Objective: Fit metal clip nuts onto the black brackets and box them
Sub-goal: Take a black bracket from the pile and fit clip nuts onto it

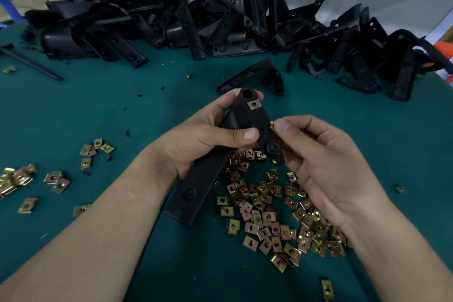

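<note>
My left hand (203,135) grips a black plastic bracket (201,186) above the green table, fingers and thumb wrapped round its upper part. One brass-coloured clip nut (253,105) sits fitted near the bracket's top end. My right hand (318,154) pinches another clip nut (272,125) between thumb and forefinger, right at the bracket's edge. A heap of loose clip nuts (274,213) lies on the table below both hands.
A big pile of black brackets (186,22) runs along the far side of the green table (98,110). One bracket (255,76) lies apart just beyond my hands. Smaller scatterings of clip nuts (56,179) lie at the left. No box is in view.
</note>
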Motion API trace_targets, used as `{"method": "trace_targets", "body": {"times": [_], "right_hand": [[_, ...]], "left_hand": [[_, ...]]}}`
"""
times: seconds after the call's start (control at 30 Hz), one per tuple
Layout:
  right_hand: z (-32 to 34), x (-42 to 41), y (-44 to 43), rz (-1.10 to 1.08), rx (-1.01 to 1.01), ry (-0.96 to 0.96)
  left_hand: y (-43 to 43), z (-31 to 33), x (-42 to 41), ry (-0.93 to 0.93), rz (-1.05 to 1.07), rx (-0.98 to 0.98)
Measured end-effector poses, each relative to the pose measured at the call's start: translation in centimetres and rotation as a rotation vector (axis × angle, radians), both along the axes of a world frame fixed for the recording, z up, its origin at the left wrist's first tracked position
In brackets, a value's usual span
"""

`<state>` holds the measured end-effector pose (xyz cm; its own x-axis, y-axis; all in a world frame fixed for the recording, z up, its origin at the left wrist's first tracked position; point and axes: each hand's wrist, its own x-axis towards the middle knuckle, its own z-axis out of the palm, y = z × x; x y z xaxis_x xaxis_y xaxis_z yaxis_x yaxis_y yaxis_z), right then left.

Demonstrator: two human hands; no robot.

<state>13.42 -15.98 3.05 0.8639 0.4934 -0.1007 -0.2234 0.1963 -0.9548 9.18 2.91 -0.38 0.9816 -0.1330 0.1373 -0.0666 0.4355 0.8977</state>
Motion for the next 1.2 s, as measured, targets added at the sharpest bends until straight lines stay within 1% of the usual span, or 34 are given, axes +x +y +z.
{"method": "trace_targets", "body": {"times": [0.13, 0.37, 0.5, 0.73, 0.83, 0.9, 0.97, 1.07, 1.2], "right_hand": [[0.1, -0.3, 0.2, 0.006, -0.016, 0.007], [0.1, -0.7, 0.2, 0.004, 0.035, 0.048], [0.0, -0.9, 0.4, 0.023, -0.025, 0.028], [-0.3, -1.1, 0.7, 0.049, -0.018, 0.002], [-0.5, -0.9, 0.4, 0.042, -0.085, -0.071], [-0.9, -0.8, 0.4, 0.009, -0.192, -0.174], [-1.3, -0.8, 0.5, -0.04, -0.259, -0.282], [-1.3, -0.6, 0.5, -0.102, -0.287, -0.398], [-0.5, -0.6, 0.3, -0.098, -0.29, -0.471]], "left_hand": [[0.1, -0.3, 0.2, 0.002, 0.013, -0.004], [0.4, -0.4, 0.4, -0.012, 0.063, 0.057], [0.4, -0.5, 0.4, -0.028, 0.053, 0.083], [0.3, -0.4, 0.4, -0.042, 0.074, 0.095], [0.3, -0.4, 0.4, -0.032, 0.103, 0.06], [0.3, -0.5, 0.6, -0.011, 0.135, 0.021], [0.2, -0.6, 0.6, 0.009, 0.143, -0.012], [0.1, -0.5, 0.5, 0.024, 0.122, -0.069], [0.0, -0.1, 0.4, 0.034, 0.08, -0.214]]}}
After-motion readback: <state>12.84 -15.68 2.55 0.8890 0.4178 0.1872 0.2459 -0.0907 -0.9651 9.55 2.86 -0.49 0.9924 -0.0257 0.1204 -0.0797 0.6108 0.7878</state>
